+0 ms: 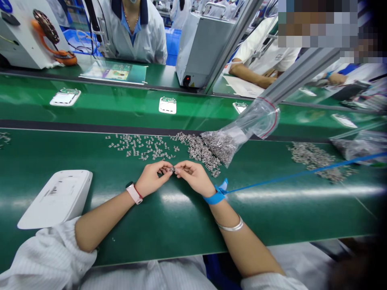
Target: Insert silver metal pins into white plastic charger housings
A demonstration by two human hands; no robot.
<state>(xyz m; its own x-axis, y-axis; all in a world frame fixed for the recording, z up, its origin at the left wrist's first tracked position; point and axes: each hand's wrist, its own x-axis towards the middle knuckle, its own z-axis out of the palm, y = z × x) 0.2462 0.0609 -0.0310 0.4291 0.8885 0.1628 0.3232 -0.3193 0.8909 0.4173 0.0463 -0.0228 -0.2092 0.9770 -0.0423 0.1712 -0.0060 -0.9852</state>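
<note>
My left hand [155,176] and my right hand [195,176] meet over the green bench, fingertips pinched together. Between them is a small metal part [172,169], too small to make out in detail; both hands grip it. Just beyond my fingers lie scattered small metal parts [136,146], spaced out on the left. A denser heap of the same parts [199,151] sits to the right, beside a clear zip bag [225,143] filled with more of them. A blue wrist strap [215,197] circles my right wrist, its cord running off to the right.
A white plastic housing [57,199] lies at my left. Behind a dark ledge, a green conveyor belt [121,106] carries white casings with circuit boards [167,105]. A grey metal post [290,80] slants above the right. Another parts heap [317,159] is farther right. Co-workers sit opposite.
</note>
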